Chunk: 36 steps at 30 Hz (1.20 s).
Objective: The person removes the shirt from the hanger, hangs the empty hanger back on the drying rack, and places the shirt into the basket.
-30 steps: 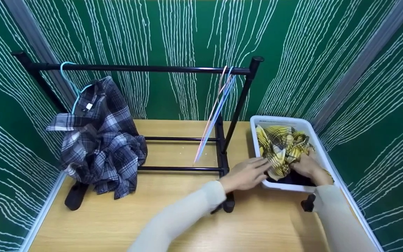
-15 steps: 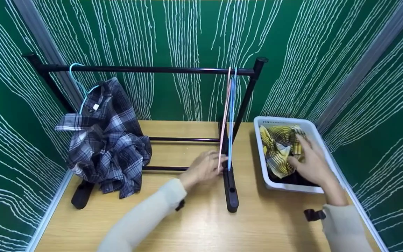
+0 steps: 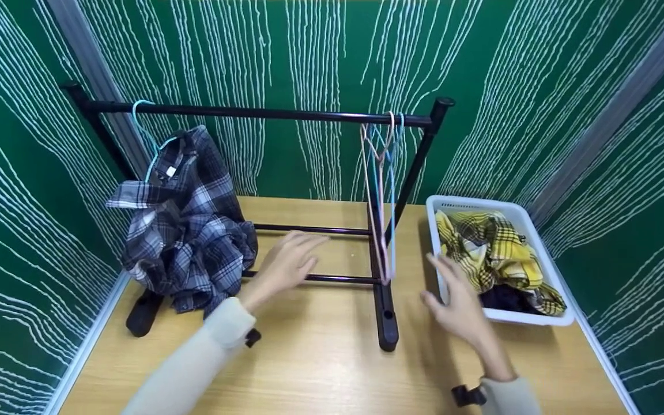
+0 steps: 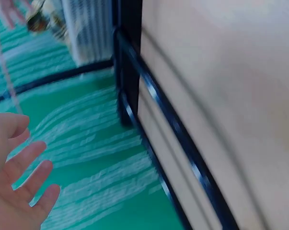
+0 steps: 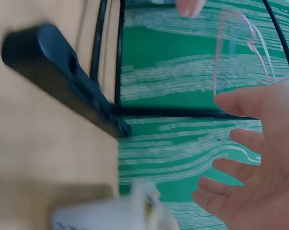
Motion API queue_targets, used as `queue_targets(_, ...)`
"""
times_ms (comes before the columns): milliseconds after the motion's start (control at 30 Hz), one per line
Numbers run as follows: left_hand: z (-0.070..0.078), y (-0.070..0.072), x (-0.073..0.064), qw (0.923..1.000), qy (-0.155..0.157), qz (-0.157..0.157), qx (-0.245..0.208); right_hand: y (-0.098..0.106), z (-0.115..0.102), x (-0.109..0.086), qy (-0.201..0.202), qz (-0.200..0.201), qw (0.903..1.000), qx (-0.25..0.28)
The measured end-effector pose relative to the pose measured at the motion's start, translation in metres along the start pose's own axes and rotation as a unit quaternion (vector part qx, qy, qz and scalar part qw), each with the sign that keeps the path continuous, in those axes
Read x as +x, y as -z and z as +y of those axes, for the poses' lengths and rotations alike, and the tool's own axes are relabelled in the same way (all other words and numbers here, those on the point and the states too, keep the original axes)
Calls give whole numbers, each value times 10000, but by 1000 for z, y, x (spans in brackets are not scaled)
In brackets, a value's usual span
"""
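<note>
My left hand (image 3: 286, 265), fingers spread and holding nothing, is over the lower bars of the black clothes rack (image 3: 263, 113), right of a hanging plaid shirt (image 3: 193, 213). That dark grey shirt is on a light-blue hanger (image 3: 145, 102) at the rail's left end. Bare pink hangers (image 3: 380, 190) and blue hangers (image 3: 393, 196) hang at the right end, between my two hands. My right hand (image 3: 459, 302), also with spread fingers and nothing in it, overlaps the near left edge of the white basket (image 3: 433, 219). A yellow plaid garment (image 3: 505, 242) lies bunched in the basket.
A dark cloth (image 3: 505, 297) shows beneath the yellow garment in the basket. The rack's right foot (image 3: 387, 328) reaches forward over the wooden table (image 3: 332, 369). Green walls (image 3: 297, 52) with white streaks stand behind and at both sides.
My right hand has come out of the basket and moved left. My left hand has gone from the basket leftward past the hangers, which have swung. The yellow garment has spread toward the basket's near right corner.
</note>
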State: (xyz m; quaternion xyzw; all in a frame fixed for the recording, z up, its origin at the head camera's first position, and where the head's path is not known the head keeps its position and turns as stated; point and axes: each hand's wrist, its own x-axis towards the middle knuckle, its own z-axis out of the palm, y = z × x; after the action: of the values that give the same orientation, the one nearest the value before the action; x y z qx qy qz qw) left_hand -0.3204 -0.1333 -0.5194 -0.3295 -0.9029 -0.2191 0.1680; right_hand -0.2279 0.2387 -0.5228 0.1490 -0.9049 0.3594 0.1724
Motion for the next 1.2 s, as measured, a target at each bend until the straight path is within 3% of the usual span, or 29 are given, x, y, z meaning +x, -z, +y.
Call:
queue_targets(167,-15,38,-10,9979,16,652,-63,-26,-5,-13,-307,-190,9987,359)
queue_targets(400,-32,92,-25,9933,382,1083,-87,-45,-23,-21,-398,-216,9975,537)
queue_targets(767,-65,168,-49,9834,798,1626,66,-56,-51,-16,-157,-722,9942,775)
queue_targets(1033,-87,205,-56,9697,1138,2145,265,-59,-65,-9,105,-759,9934,851)
queue_targets(1200,-108,231,-55,9536,1334,2670,401,-58,-69,-7,115,-794,9924,930)
